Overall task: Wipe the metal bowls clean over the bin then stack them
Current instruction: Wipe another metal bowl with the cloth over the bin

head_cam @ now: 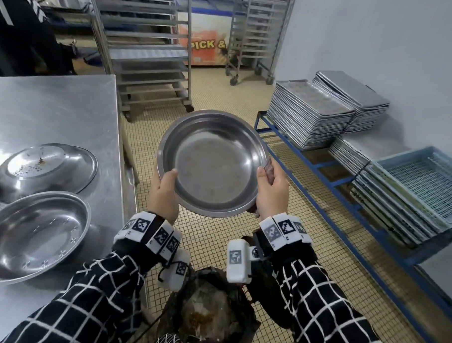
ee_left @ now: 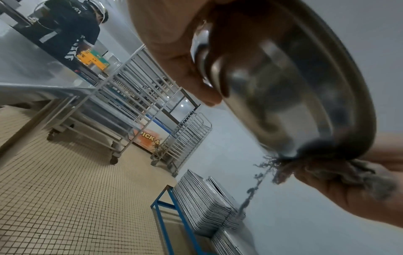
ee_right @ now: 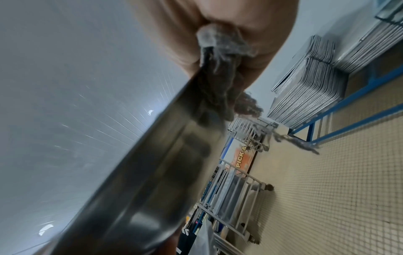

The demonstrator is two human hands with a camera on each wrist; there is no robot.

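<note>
I hold a shallow metal bowl [head_cam: 212, 163] tilted toward me, out past the lined bin [head_cam: 208, 313]. My left hand [head_cam: 165, 192] grips its left rim, thumb inside. My right hand [head_cam: 272, 189] grips the right rim and pinches a grey frayed cloth [head_cam: 267, 169] against it. The left wrist view shows the bowl's underside [ee_left: 283, 89] with the cloth [ee_left: 327, 170] bunched at the rim. In the right wrist view the cloth [ee_right: 218, 69] lies folded over the bowl's edge [ee_right: 152, 163]. The bowl's inside looks smooth and dull. On the steel table [head_cam: 54, 104] rest an upturned dirty bowl [head_cam: 46, 166] and an upright bowl [head_cam: 33, 235].
Stacks of baking trays [head_cam: 307, 115] and a blue crate [head_cam: 426, 185] sit on a blue low rack [head_cam: 323, 175] to the right. Wheeled tray racks [head_cam: 147, 51] stand behind on the tiled floor. Another person [ee_left: 65, 29] works at the far counter.
</note>
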